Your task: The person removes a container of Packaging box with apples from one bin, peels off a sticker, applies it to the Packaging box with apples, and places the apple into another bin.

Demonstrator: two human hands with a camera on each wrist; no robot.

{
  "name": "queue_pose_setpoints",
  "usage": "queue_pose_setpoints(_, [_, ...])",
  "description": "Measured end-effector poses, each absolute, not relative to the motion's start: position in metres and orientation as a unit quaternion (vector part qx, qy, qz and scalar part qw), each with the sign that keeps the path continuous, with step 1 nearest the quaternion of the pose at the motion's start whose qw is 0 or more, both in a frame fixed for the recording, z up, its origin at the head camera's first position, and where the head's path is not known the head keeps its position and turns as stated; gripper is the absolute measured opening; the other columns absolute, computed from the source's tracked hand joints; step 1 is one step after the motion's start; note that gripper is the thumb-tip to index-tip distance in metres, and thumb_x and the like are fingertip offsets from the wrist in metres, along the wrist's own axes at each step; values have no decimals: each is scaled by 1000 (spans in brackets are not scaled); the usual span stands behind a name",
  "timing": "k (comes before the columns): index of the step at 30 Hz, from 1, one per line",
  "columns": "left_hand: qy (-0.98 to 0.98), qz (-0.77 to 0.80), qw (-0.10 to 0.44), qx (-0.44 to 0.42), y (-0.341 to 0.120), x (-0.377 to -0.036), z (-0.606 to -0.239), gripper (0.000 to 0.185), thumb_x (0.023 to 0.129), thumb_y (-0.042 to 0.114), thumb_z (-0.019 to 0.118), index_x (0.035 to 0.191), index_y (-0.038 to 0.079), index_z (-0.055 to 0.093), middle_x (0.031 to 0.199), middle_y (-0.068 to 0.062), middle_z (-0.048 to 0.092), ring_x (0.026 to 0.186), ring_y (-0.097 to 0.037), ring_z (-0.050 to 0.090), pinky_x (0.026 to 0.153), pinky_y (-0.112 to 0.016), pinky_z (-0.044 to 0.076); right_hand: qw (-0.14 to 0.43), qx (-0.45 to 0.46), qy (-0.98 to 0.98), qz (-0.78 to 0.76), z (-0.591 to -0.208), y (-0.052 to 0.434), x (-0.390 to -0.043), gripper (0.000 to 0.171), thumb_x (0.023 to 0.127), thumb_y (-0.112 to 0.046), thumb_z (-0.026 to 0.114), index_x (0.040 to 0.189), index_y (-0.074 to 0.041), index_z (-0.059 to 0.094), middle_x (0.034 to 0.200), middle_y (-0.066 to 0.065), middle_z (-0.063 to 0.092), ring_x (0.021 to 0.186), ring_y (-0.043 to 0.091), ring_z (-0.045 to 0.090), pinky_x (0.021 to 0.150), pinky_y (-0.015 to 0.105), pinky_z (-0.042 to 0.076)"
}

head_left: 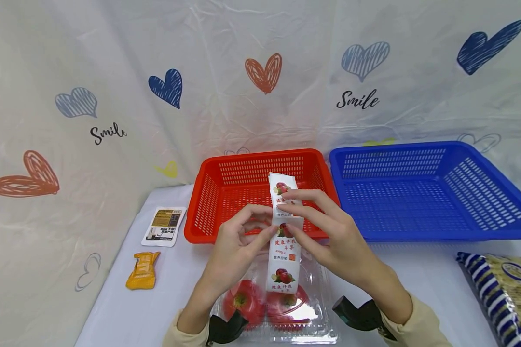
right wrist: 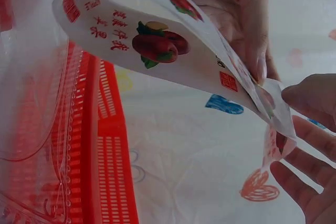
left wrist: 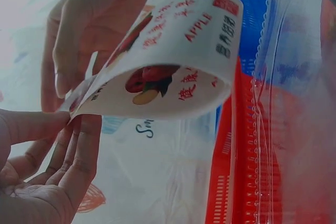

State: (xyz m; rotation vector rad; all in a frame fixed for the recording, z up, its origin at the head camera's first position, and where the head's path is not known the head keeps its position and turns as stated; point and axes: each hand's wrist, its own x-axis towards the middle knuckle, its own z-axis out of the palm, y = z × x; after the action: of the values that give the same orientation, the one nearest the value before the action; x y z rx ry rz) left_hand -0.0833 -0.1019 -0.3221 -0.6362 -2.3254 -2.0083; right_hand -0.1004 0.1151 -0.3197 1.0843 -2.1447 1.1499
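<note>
- Bottom centre: a clear clamshell box (head_left: 317,284) of red apples (head_left: 244,300) lies on the counter (head_left: 417,279).
- Above it, left hand (head_left: 236,241) and right hand (head_left: 325,226) pinch the paper label band (head_left: 283,250), peeling it upward.
- Beyond: red basket (head_left: 208,193), blue basket (head_left: 421,193).

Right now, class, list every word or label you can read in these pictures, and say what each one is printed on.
"Smile": on the backdrop cloth, and again at its left.
"APPLE": on the white paper label that both hands pinch.
Red Chinese characters on the same label: too blurred to quote.
White packet and yellow packet on the table: print too small to read.
Striped bag: round emblem unreadable.
</note>
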Motion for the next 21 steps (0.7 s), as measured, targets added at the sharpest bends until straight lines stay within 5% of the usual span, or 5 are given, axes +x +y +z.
queue_pose_setpoints(21, [-733, -636, 37, -239, -102, -83, -323, 29, 97, -2, 71, 124, -1, 63, 116, -16, 67, 101, -28, 70, 80, -36, 64, 230, 410, -762, 445, -322, 115, -102, 47, 78, 10, 84, 123, -2, 74, 117, 8, 70, 108, 22, 70, 92, 17, 56])
